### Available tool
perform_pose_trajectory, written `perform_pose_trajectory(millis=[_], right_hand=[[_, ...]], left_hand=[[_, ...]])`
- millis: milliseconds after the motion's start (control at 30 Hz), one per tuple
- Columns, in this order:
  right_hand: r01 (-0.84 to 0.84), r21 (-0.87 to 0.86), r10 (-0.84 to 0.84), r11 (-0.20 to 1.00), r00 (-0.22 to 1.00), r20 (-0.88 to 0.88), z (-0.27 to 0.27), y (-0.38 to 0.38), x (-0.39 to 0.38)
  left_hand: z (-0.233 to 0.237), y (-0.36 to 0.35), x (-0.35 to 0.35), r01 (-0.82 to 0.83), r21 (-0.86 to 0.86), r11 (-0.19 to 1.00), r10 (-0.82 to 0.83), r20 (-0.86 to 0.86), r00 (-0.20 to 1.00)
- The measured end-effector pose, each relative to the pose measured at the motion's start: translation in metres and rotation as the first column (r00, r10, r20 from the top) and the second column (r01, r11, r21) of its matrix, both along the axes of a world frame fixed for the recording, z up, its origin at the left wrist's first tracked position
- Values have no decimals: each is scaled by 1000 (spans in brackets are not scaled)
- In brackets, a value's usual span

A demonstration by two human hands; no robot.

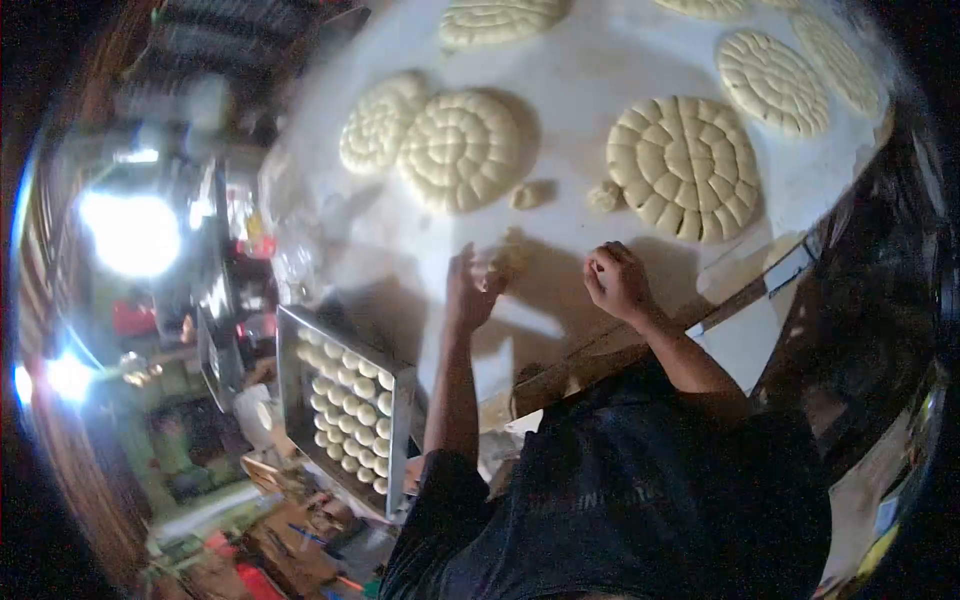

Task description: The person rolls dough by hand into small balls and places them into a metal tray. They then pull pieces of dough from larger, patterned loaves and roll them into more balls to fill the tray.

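Observation:
My left hand (pixel 474 284) is low over the white work table (pixel 560 60), its fingers curled around a small pale dough piece (pixel 510 252), blurred at the fingertips. To its right, my right hand (pixel 618 282) is closed with the fingers bent in; what it holds, if anything, is hidden. Beyond the hands lie two small dough lumps, one lump (pixel 523 196) on the left and another lump (pixel 603 197) on the right. The right lump sits against a large dough round (pixel 684 168) scored into blocks. Another scored round (pixel 459 152) overlaps a smaller round (pixel 378 122).
More scored dough rounds lie toward the far side, among them one round (pixel 772 83) at right and one round (pixel 500 18) at the top. A metal tray (pixel 402 430) with rows of dough balls (pixel 350 400) stands left of my left arm. Bright lamps (pixel 130 235) glare at far left.

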State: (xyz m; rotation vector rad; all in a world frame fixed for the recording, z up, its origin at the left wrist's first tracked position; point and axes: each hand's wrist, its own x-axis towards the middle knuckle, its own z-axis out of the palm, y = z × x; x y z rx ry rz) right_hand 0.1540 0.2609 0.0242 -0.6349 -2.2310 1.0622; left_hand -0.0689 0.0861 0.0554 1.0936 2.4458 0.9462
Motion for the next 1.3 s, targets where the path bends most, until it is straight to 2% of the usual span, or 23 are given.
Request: perform_pose_trajectory(millis=[67, 133, 200, 267, 333, 400, 433, 467, 500, 533, 600, 633, 733, 767, 833, 967, 1067, 1100, 1133, 1167, 1200, 1267, 1300], right_hand=[[26, 14, -25, 1000, 998, -54, -2, -1, 7], [-73, 13, 74, 997, 990, -119, -5, 5, 10], [-33, -3, 32, 999, 991, -133, -7, 3, 9], [22, 64, -13, 998, 991, -133, -11, 1, 5], [4, 91, 7, 996, 993, -118, -8, -11, 0], [-140, 44, 143, 989, 987, -74, -1, -34, -11], [-283, 57, 285, 958, 957, -47, 3, -52, -17], [-304, 66, 307, 950, 951, -39, 16, -75, -22], [-311, -160, 326, 937, 942, 77, 34, -101, -24], [-269, -376, 358, 887, 914, 191, 44, -125, -27], [-166, -449, 191, 878, 981, 12, 20, -163, -44], [-74, -539, -17, 839, 987, -162, -1, -176, -48], [84, -445, -197, 892, 957, -214, -55, -168, -54], [86, -645, -219, 759, 967, -128, 8, -168, -33], [104, -660, -252, 744, 959, -133, -31, -133, -24], [249, -452, -380, 856, 897, -225, -7, -57, 13], [-209, -200, 199, 957, 978, -68, -6, -48, 60], [-380, 141, 365, 914, 923, 121, 4, -31, 62], [-549, 425, 431, 719, 833, 347, 11, -12, 61], [-545, 421, 430, 725, 836, 341, 12, 0, 49], [-492, 469, 394, 734, 870, 296, 13, 10, 30], [-375, 467, 323, 801, 927, 190, 8, 22, -13], [-316, 410, 286, 856, 949, 133, 4, 16, -38]], left_hand=[[-3, 21, 22, 152, -169, 974, -213, -441, 872], [-23, 26, 25, 204, 59, 977, -153, -473, 867], [-17, 25, 33, -13, -13, 1000, 14, 62, 998], [-38, 8, 38, -104, -34, 994, 101, -69, 992], [-12, -11, 70, -423, 386, 820, 22, 717, 697], [-5, -38, 85, -557, 362, 747, 120, 751, 649], [-29, -60, 79, -264, 609, 748, 37, 358, 933], [-59, -81, 75, 98, 681, 726, -23, -118, 993], [-88, -96, 74, -229, 646, 728, -117, 447, 887], [-75, -106, 86, -251, 648, 719, -104, 458, 883], [-21, -110, 115, -493, 613, 617, -444, 789, 425], [-2, -106, 121, -534, 417, 736, -54, 822, 566], [-42, -130, 102, -596, 572, 563, -282, 811, 512], [-56, -137, 99, -619, 561, 550, -279, 822, 497], [-73, -145, 92, -469, 561, 682, 102, 562, 821], [-73, -163, 103, -630, 613, 476, -63, 739, 671], [-89, -166, 91, -675, 518, 525, -40, 808, 588], [-74, -172, 76, -195, 338, 921, 132, 201, 971], [-55, -167, 65, 52, -264, 963, -173, -461, 870], [-6, -145, 64, -55, -11, 998, 50, -278, 959], [-13, -132, 51, -46, -23, 999, 37, -278, 960], [-36, -101, 20, -301, 395, 868, 242, 192, 951], [-7, -71, 18, -139, 207, 968, 233, -552, 801]])
